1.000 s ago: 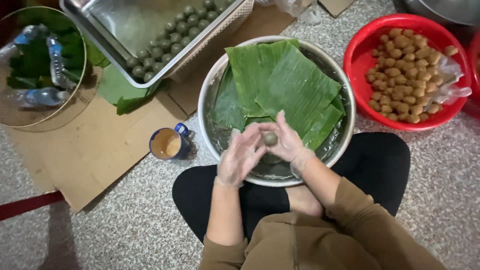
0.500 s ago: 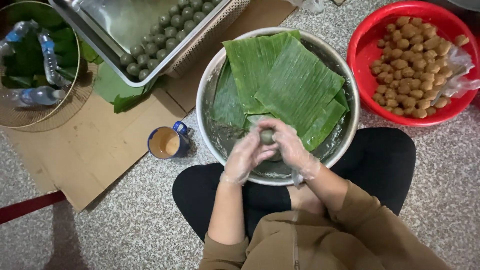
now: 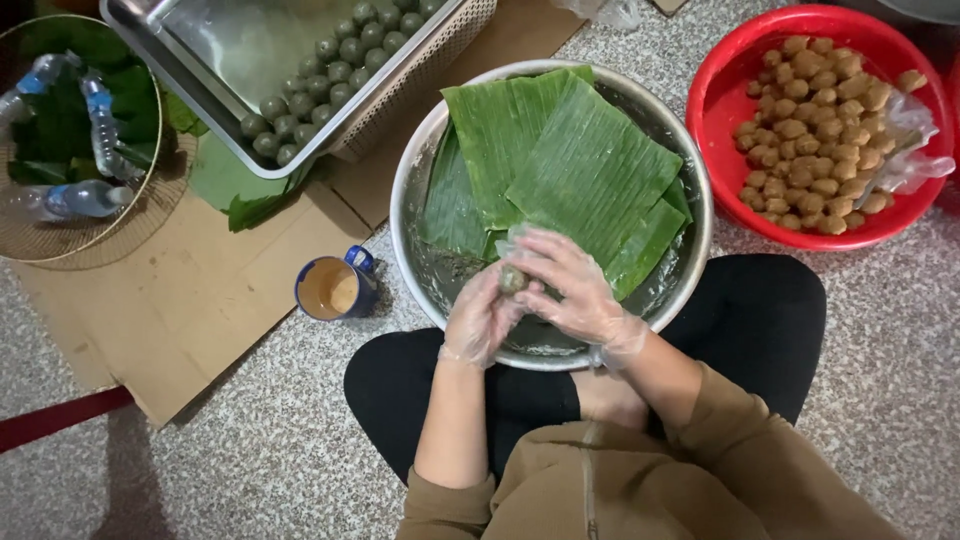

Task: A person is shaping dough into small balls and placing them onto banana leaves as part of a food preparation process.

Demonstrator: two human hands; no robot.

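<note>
Sleeves of a brown top frame the bottom of the view, with black-clad crossed legs on the speckled floor point(image 3: 180, 480) beneath them. Both hands wear thin clear gloves and meet over the near edge of a large metal bowl point(image 3: 690, 180). A small greenish dough ball point(image 3: 514, 280) sits between them: the left hand point(image 3: 480, 320) cups it from below and the side, fingers curled, while the right hand point(image 3: 565, 285) lies over it, fingers bent around it, so the two grips press together on the ball. Only a sliver of the ball shows between the fingers.

Inside the bowl, just beyond the hands, several broad green banana leaves point(image 3: 580, 170) lie overlapping, covering most of the bowl; a grey-green smear coats the bare wall near the hands. Left of the bowl, a blue mug point(image 3: 335, 288) with a tan inside stands on flattened cardboard point(image 3: 190, 300).

Farther off, at the right, a red basin point(image 3: 720, 90) holds a heap of small brown balls point(image 3: 810, 130) and a crumpled clear plastic bag at its right rim. At the upper left, a metal tray point(image 3: 180, 70) resting in a woven basket carries rows of dark green balls point(image 3: 330, 70) along its right side, with loose leaves under it. At the far left, a round wire basket point(image 3: 110, 230) holds plastic water bottles point(image 3: 85, 200) on leaves.
</note>
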